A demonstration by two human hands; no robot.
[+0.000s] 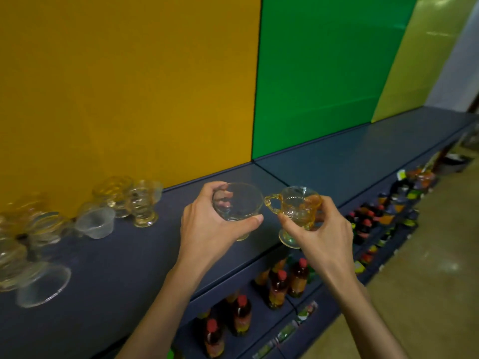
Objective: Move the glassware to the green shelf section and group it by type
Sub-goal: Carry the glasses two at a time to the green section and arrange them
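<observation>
My left hand (207, 226) grips a clear glass bowl-shaped cup (239, 200) from the side, lifted above the dark shelf (350, 156). My right hand (326, 229) holds an amber footed glass cup with a handle (295, 206), also off the shelf. Both cups hang near the seam between the yellow back panel (129, 86) and the green back panel (324, 73). More glassware stays on the shelf under the yellow panel: ribbed footed glasses (143, 203), a clear small bowl (96, 222) and several blurred glasses (31, 244) at the far left.
The shelf under the green panel is bare. A lime panel (420, 60) follows to the right. Lower shelves hold red-capped bottles (277, 288) and colourful packets (383, 211). The aisle floor (427, 294) lies at the right.
</observation>
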